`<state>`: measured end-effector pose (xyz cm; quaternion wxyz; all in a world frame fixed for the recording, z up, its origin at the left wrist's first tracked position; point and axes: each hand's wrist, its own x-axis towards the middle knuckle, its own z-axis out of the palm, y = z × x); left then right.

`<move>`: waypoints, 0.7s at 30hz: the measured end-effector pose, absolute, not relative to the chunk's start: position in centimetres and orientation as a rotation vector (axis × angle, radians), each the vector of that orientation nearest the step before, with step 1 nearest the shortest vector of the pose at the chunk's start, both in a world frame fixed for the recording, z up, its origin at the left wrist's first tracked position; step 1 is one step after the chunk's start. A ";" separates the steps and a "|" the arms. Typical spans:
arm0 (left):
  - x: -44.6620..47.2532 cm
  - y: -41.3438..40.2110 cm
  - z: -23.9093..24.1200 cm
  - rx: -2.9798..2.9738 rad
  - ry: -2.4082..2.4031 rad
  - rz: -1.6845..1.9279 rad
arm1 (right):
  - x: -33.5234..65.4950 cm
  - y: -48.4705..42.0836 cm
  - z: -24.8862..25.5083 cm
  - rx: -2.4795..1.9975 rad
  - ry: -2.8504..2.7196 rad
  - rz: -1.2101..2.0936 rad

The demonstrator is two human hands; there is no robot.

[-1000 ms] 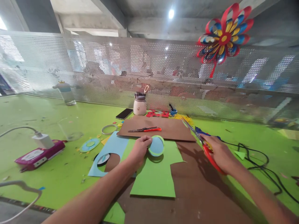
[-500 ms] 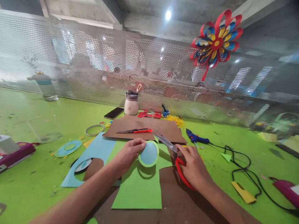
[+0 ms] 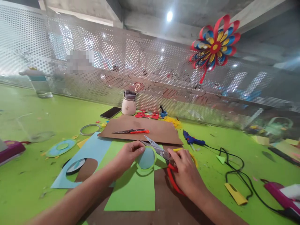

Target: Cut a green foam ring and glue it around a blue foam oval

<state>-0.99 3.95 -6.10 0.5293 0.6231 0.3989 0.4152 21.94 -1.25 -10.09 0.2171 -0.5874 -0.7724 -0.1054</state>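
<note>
My left hand point(image 3: 127, 157) pinches the upper left edge of a blue paper disc point(image 3: 145, 158) with a light green rim, held up over green paper point(image 3: 132, 193). In my right hand point(image 3: 186, 172) is a pair of scissors point(image 3: 161, 152) with red and yellow handles. The blades are parted and point left, close by the disc's upper right edge; I cannot tell if they touch it. Beneath lie brown cardboard point(image 3: 173, 200) and a blue sheet point(image 3: 92, 147) with a round hole cut in it.
An orange-handled craft knife point(image 3: 138, 131) lies on a brown cardboard piece point(image 3: 159, 125). To the right are a blue glue gun point(image 3: 193, 139) and its looping black cord point(image 3: 239, 172). At the back stand a white bottle point(image 3: 128, 104) and a dark phone point(image 3: 111, 112). A blue-and-green paper piece point(image 3: 61, 147) lies left.
The scissors have swung closer to the disc, and their blades have parted. My left hand still holds the disc, now tilted a little differently. The whole view has shifted slightly.
</note>
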 end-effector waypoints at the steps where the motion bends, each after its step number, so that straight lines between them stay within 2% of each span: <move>1: -1.0 4.0 -6.1 1.495 0.956 0.992 | 21.9 -1.2 -10.0 -1.623 -2.140 -0.292; 12: -1.8 4.1 -6.0 1.424 1.017 0.996 | 23.2 -0.4 -10.8 -1.583 -2.069 -0.129; 21: -1.6 3.6 -6.0 1.274 0.867 0.903 | 25.9 1.6 -12.2 -1.744 -1.978 -0.130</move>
